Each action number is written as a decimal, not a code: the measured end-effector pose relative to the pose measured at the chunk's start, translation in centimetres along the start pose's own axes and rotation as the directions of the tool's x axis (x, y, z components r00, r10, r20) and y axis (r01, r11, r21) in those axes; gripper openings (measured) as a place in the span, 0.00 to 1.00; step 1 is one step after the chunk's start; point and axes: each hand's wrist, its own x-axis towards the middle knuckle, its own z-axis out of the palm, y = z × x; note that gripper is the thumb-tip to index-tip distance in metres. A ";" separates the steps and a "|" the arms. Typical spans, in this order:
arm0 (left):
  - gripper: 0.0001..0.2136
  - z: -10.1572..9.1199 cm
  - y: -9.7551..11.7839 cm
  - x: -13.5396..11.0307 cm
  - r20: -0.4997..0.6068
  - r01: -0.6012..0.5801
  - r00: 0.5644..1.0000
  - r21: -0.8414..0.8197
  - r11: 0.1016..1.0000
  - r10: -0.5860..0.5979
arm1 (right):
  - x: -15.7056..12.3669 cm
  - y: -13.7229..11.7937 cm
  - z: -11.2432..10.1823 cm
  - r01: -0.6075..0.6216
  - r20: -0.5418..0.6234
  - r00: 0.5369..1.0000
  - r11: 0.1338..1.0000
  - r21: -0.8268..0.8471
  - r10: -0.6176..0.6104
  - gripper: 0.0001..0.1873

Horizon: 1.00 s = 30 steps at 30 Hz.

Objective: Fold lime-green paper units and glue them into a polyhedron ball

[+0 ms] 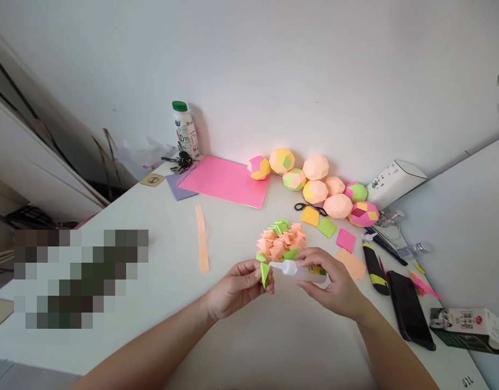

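Between the thumb and fingers of my left hand (239, 287) is a small folded green paper piece (264, 274). My right hand (334, 281) grips a clear glue bottle (312, 271) lying on its side in the air. Its white nozzle points left, with the tip at or very near the green piece; whether they touch I cannot tell. Just beyond both hands, a cluster of folded peach and green paper pieces (276, 241) rests on the table. Small square paper stacks, one yellow (310, 216), one green (327, 227) and one pink (346, 240), lie behind it.
Several faceted paper balls (337, 206) line the wall, with black-handled scissors (300, 206) before them. A pink sheet (229, 181) and a peach strip (202, 238) lie left. Along the right edge are a utility knife (375, 268), a phone (411, 309) and a carton (468, 327). A bottle (185, 130) stands back left.
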 end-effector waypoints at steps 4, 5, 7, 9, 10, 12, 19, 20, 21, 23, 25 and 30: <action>0.07 0.2 0.1 -0.1 -0.020 0.001 1.000 0.004 1.000 -0.001 | -0.3 -0.1 0.1 -0.067 -0.056 0.996 0.992 0.103 0.073 0.15; 0.07 0.3 0.1 -0.1 -0.026 0.000 1.000 0.008 1.000 0.000 | -0.4 -0.1 0.0 -0.099 -0.069 0.991 0.982 0.160 0.112 0.16; 0.07 0.4 0.2 -0.1 -0.037 -0.001 0.999 0.024 1.000 0.002 | -0.6 -0.1 0.0 -0.169 -0.060 0.978 0.931 0.324 0.198 0.17; 0.07 0.6 0.3 -0.1 -0.046 -0.003 0.999 0.047 0.999 0.005 | -0.5 0.1 -0.2 -0.183 -0.035 0.972 0.841 0.510 0.233 0.20; 0.08 0.6 0.4 -0.2 -0.052 -0.005 0.999 0.061 0.998 0.008 | -0.4 0.2 -0.4 -0.162 -0.038 0.973 0.791 0.589 0.228 0.20; 0.08 0.7 0.4 -0.3 -0.067 -0.004 0.998 0.088 0.996 0.010 | 0.0 0.5 -0.9 -0.071 -0.128 0.968 0.727 0.683 0.215 0.20; 0.08 1.4 0.7 -0.8 -0.148 0.009 0.989 0.183 0.983 0.018 | -0.8 3.6 -2.1 -0.213 -0.297 0.840 0.779 0.590 0.454 0.24; 0.08 1.5 0.8 -0.8 -0.162 0.008 0.987 0.183 0.983 0.022 | -1.4 4.4 -1.8 -0.261 -0.302 0.825 0.797 0.545 0.477 0.23; 0.08 1.6 0.9 -0.8 -0.170 0.006 0.985 0.180 0.984 0.026 | -2.1 5.1 -1.3 -0.289 -0.321 0.814 0.817 0.499 0.484 0.23; 0.08 1.7 0.9 -0.9 -0.171 0.013 0.985 0.175 0.984 0.018 | -3.4 6.6 -0.1 -0.350 -0.348 0.789 0.835 0.425 0.507 0.21; 0.08 1.7 0.6 -1.1 -0.158 0.045 0.987 0.180 0.983 -0.016 | -4.3 7.7 1.1 -0.399 -0.389 0.742 0.826 0.398 0.546 0.21; 0.09 1.9 -0.7 -1.2 -0.120 0.152 0.984 0.212 0.965 -0.129 | -4.5 9.1 2.8 -0.381 -0.438 0.706 0.820 0.427 0.556 0.21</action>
